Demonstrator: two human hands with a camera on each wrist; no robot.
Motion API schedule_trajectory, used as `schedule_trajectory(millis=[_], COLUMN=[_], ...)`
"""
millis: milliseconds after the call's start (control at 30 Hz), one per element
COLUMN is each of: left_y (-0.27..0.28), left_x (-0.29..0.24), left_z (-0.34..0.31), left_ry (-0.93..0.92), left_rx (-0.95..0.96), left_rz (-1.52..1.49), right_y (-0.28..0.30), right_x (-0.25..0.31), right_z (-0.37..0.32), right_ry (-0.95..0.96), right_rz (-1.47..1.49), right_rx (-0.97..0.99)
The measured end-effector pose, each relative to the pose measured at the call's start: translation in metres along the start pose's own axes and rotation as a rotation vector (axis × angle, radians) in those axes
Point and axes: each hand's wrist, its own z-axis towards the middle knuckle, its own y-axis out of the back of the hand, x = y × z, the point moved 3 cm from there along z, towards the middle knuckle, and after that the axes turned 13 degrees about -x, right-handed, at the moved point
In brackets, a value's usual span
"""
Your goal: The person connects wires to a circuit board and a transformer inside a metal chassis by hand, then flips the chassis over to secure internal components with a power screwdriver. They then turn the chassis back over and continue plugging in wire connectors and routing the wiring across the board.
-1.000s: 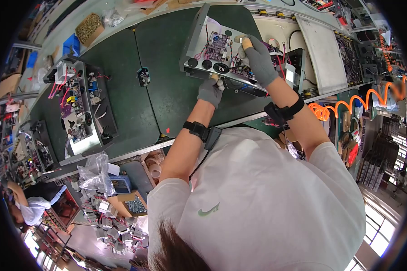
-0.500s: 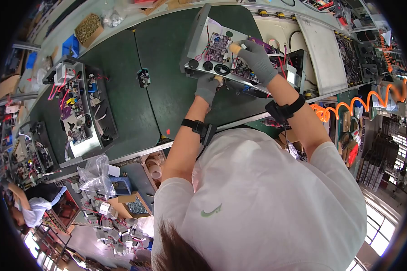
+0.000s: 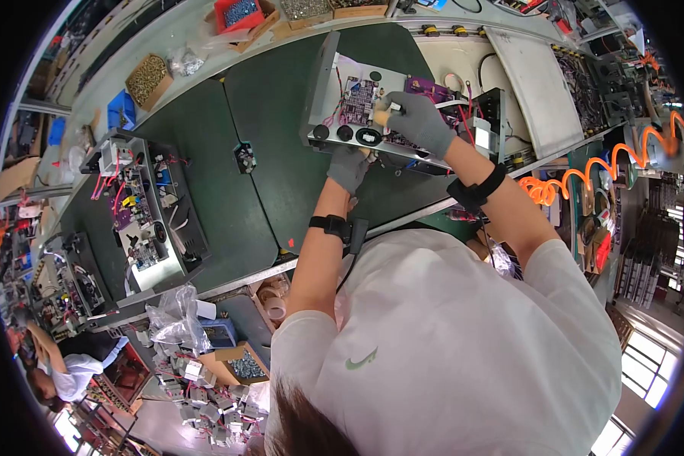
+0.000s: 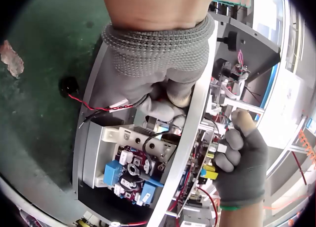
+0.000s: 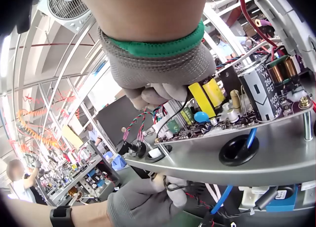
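Chassis (image 3: 321, 91) toward our desk's (image 3: 289, 137) right edge, seemingly for two-sided reach.
Across its plate (image 5: 197, 164), our left hand (image 3: 348, 167) pinches wires (image 5: 196, 188), our right hand (image 3: 422, 125) a white piece (image 4: 221, 148).

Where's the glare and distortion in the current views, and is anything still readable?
Head: strong fisheye, black corners, bowed bench, windows at lower right blown out. Left wrist: dark corners, washed-out white beyond the right hand. Right wrist: dark upper corners, chassis edge curving, capacitor print partly legible.
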Motion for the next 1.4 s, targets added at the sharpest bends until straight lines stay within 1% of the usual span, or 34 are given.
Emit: schedule_trajectory(millis=[67,200,233,267,300,333,400,433,467,500,533,567,600,633,667,733,767,833,867,900,933,1000,1033,1067,1100,1133,1167,1200,1233,1267,1300,1333,1367,1400], left_y=[0.004,0.008,0.008,0.005,0.005,0.008,0.005,0.015,0.020,0.025,0.031,0.036,0.040,0.045,0.037,0.009,0.007,0.004,-0.006,-0.016,-0.017,-0.011,-0.005,0.003,0.010,0.016,0.028,0.033,0.038,0.040,0.035,0.034,0.026,0.013], left_x=[-0.001,0.005,0.008,0.011,0.011,0.011,0.009,0.014,0.018,0.022,0.026,0.031,0.034,0.038,0.030,0.004,0.004,-0.002,-0.012,-0.023,-0.029,-0.028,-0.025,-0.021,-0.020,-0.018,-0.008,-0.005,-0.003,-0.003,-0.012,-0.019,-0.029,-0.036], left_z=[0.000,0.005,0.007,0.005,0.003,0.000,-0.006,0.001,0.007,0.012,0.016,0.019,0.023,0.026,0.019,-0.012,-0.018,-0.024,-0.032,-0.041,-0.047,-0.048,-0.048,-0.044,-0.037,-0.029,-0.018,-0.013,-0.010,-0.010,-0.020,-0.029,-0.043,-0.058], left_ry=[0.047,0.075,0.072,0.093,0.113,0.109,0.138,0.002,-0.003,-0.028,-0.051,-0.051,-0.066,-0.081,-0.080,0.079,0.082,-0.057,-0.057,-0.002,0.052,0.007,-0.031,-0.029,-0.238,-0.452,-0.692,-0.691,-0.752,-0.813,-0.811,-0.675,-0.536,-0.531], left_rx=[-0.185,-0.153,-0.153,-0.100,-0.047,-0.047,0.252,0.229,0.231,0.241,0.249,0.250,0.226,0.201,0.201,0.185,0.184,0.041,0.041,-0.090,-0.225,-0.242,-0.258,-0.268,-0.266,-0.260,-0.304,-0.309,-0.297,-0.286,-0.291,-0.369,-0.440,-0.435], left_rz=[0.118,0.111,0.110,0.032,-0.045,-0.045,-0.176,0.208,0.207,0.304,0.400,0.401,0.311,0.220,0.219,-0.054,-0.054,0.124,0.124,0.443,0.760,0.763,0.768,0.763,0.926,1.086,1.093,1.092,1.050,1.006,1.005,1.021,1.035,1.041], right_y=[-0.002,-0.007,-0.009,-0.009,-0.008,-0.006,-0.006,-0.010,-0.013,-0.017,-0.023,-0.031,-0.037,-0.040,-0.042,-0.045,-0.048,-0.048,-0.044,-0.042,-0.040,-0.033,-0.030,-0.025,-0.020,-0.020,-0.015,-0.010,-0.013,-0.013,-0.011,-0.009,-0.006,-0.005], right_x=[0.002,-0.006,-0.005,0.002,0.008,0.015,0.019,0.014,0.014,0.019,0.019,0.018,0.019,0.018,0.020,0.021,0.020,0.021,0.023,0.023,0.023,0.021,0.018,0.015,0.012,0.009,0.007,0.002,-0.012,-0.008,-0.003,0.002,0.006,0.009], right_z=[-0.003,-0.004,-0.005,-0.007,-0.009,-0.012,-0.016,-0.019,-0.022,-0.025,-0.029,-0.033,-0.035,-0.034,-0.032,-0.032,-0.032,-0.032,-0.030,-0.030,-0.031,-0.030,-0.029,-0.025,-0.023,-0.023,-0.021,-0.019,-0.018,-0.021,-0.025,-0.028,-0.027,-0.028], right_ry=[0.030,0.085,0.168,0.252,0.257,0.261,0.271,0.406,0.540,0.562,0.561,0.633,0.705,0.704,0.682,0.655,0.688,0.719,0.658,0.599,0.603,0.508,0.517,0.523,0.523,0.524,0.469,0.409,0.333,0.333,0.279,0.223,0.219,0.216], right_rz=[-0.138,-0.259,-0.302,-0.345,-0.343,-0.398,-0.458,-0.539,-0.619,-0.753,-0.753,-0.805,-0.856,-0.857,-0.872,-0.886,-0.880,-0.873,-0.848,-0.823,-0.822,-0.752,-0.750,-0.657,-0.563,-0.560,-0.440,-0.320,-0.213,-0.212,-0.100,0.012,0.014,0.072], right_rx=[-0.005,0.043,0.045,0.046,0.046,0.081,0.112,0.076,0.040,0.081,0.081,0.090,0.099,0.099,0.079,0.062,0.061,0.058,0.076,0.095,0.098,0.048,0.055,-0.051,-0.158,-0.152,-0.264,-0.374,-0.373,-0.369,-0.336,-0.303,-0.302,-0.238])
